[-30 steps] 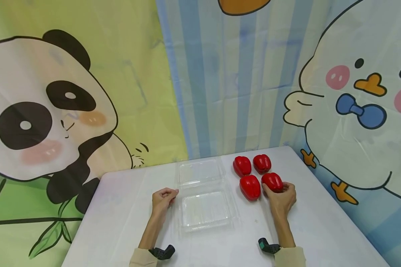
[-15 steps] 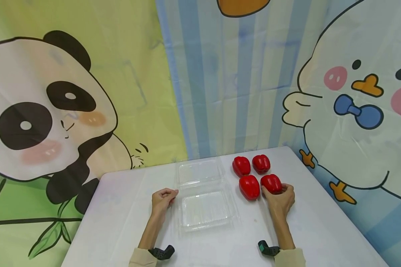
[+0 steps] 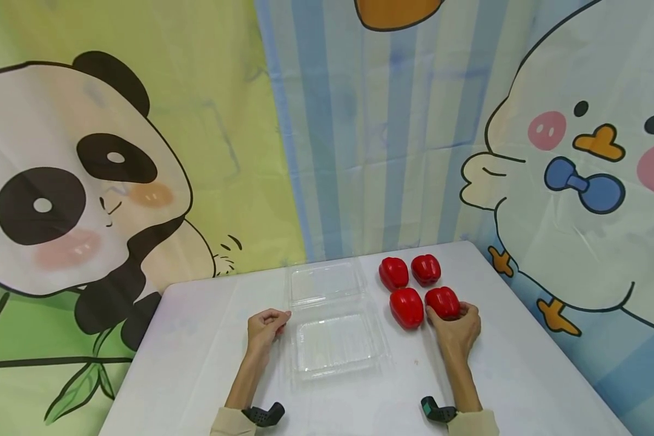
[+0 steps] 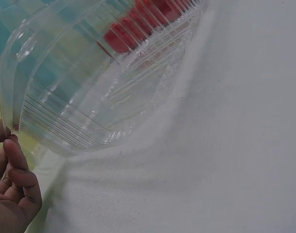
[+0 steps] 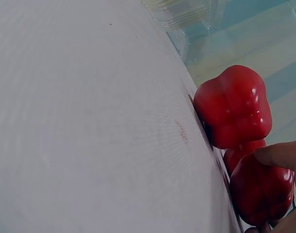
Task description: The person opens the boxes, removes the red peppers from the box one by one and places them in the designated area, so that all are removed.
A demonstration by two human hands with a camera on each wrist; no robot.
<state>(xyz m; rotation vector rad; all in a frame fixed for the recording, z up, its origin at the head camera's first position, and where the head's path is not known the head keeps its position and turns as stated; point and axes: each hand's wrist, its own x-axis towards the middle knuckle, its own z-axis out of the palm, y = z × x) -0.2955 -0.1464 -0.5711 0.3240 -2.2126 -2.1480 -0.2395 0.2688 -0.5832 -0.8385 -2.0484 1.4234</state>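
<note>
My left hand (image 3: 266,330) pinches the left rim of a clear plastic clamshell box (image 3: 335,345), which lies unfolded on the white table. In the left wrist view, thumb and index finger meet at the corner of the box's see-through wall (image 4: 65,97). Over on the right, my right hand (image 3: 458,330) grips a red bell pepper (image 3: 442,302), thumb on its left side and fingers around its right. A second pepper (image 3: 406,308) lies just left of it, and two more, a left one (image 3: 393,273) and a right one (image 3: 426,269), sit behind.
The lid half (image 3: 327,283) of the box reaches toward the table's back edge. A printed cloth with a panda (image 3: 103,200) and a white chick (image 3: 567,242) hangs right behind the table (image 3: 207,339). Both wrists carry a small black device (image 3: 438,412).
The right hand and its bell pepper have shifted very slightly toward the person. The left hand keeps its pinch on the box rim, and the other peppers stay put.
</note>
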